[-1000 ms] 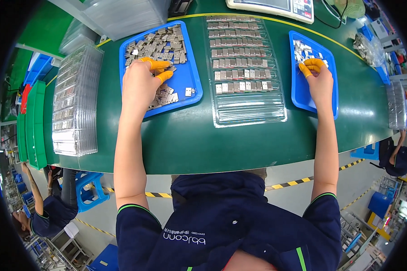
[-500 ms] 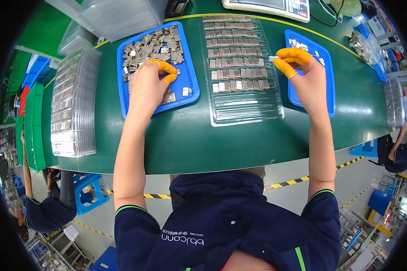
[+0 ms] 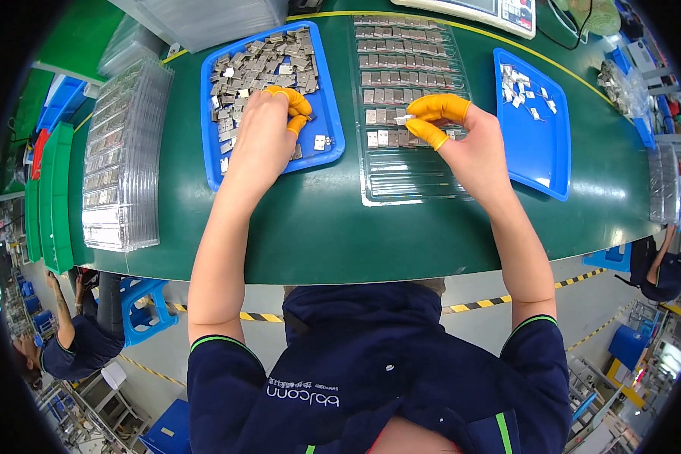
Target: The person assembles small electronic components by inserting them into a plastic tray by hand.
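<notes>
My left hand, with yellow finger cots, is closed in a pinch over the left blue tray. A small dark bit shows at its fingertips, too small to name. Loose metal USB plug shells fill much of that tray. My right hand, also in yellow finger cots, pinches a small white plastic piece over the clear blister tray. Rows of metal USB plugs lie in this tray's far and middle grooves. Its nearest grooves hold none.
At right, a second blue tray holds small white pieces. A stack of filled clear trays stands at left beside green bins. A scale sits at the far edge. Co-workers are at both sides.
My right hand has moved left from beside the right blue tray to over the plug rows, carrying the white piece. My left hand stays over its tray, shifted slightly.
</notes>
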Tool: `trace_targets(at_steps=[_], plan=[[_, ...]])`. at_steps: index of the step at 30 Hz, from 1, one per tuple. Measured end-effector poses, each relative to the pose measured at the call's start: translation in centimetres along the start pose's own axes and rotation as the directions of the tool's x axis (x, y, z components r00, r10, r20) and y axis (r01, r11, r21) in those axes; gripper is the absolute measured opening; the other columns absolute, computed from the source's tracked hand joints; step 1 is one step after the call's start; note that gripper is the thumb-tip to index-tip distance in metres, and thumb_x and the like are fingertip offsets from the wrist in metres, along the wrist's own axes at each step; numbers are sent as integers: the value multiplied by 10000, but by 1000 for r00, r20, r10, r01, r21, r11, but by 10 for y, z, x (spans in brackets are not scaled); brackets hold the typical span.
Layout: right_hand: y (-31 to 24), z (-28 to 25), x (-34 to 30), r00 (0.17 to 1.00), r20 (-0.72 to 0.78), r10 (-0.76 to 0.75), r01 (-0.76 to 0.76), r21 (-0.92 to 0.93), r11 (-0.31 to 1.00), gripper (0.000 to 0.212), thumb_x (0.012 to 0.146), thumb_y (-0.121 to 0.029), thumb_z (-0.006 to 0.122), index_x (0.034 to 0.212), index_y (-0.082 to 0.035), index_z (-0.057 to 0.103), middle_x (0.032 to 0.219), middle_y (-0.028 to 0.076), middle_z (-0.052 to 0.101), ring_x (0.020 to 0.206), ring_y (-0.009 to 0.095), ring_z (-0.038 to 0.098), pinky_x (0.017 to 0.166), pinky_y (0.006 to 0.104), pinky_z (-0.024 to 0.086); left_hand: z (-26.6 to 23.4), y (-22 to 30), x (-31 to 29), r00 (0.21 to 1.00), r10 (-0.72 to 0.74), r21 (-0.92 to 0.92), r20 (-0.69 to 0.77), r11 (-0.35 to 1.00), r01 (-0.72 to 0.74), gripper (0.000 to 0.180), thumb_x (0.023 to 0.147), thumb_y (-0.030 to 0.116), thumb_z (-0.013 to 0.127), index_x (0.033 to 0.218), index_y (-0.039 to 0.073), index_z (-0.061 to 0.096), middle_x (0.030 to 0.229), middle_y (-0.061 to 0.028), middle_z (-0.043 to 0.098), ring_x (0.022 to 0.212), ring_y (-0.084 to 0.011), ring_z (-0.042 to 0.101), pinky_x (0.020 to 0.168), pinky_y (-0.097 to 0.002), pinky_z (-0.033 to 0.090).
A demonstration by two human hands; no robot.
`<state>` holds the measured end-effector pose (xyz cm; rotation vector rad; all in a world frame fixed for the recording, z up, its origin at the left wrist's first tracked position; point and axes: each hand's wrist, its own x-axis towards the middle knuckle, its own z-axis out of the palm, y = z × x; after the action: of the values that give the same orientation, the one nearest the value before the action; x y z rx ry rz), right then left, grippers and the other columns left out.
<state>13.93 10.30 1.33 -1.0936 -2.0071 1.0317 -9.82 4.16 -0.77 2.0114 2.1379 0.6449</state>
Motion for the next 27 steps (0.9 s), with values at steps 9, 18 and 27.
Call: trace_targets(at_steps=[9,18,27], plan=[[3,2,1,998,52,35,-36,34,999,171,748,-55,666,915,-22,655,823,84,654,755,164,609,742,261,470,-3,0,5,997,19,-146,74,989,-8,188,732,-62,600,917,-33,618,919,-153,619,835,-252,604,782,-317,481],[6,1,0,996,83,29,-34,59,998,173,755,-57,657,926,-31,657,831,83,654,768,163,608,749,263,470,-8,-1,5,994,49,-97,93,995,-40,230,745,-34,601,968,8,636,867,-154,608,779,-257,598,727,-320,481],[8,-2,0,999,36,36,-40,91,995,174,752,-68,668,917,-16,655,834,83,653,767,156,601,747,257,464,0,-8,4,981,195,89,-17,977,-193,162,813,62,547,950,-4,602,920,-154,584,869,-315,548,794,-362,432]])
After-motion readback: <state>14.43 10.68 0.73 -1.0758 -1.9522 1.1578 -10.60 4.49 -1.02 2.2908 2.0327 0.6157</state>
